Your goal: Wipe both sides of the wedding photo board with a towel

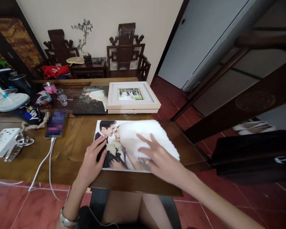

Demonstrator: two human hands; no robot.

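A large printed wedding photo (113, 151) lies flat near the front edge of the wooden table. Over its upper right part is spread a fluffy white cloth (143, 133). My right hand (154, 154) rests on this cloth with its fingers spread. At the photo's left side, my left hand (92, 159) lies flat on the print, fingers stretched out. Part of the photo is hidden beneath the cloth and my hands.
Behind the photo are a framed picture (133, 105) on a box-like stack and a dark picture panel (85, 101). To the left stand a phone (56, 123) on a white cable (50, 159), a power strip (8, 140), a lidded cup (13, 103) and a pink mug (50, 88).
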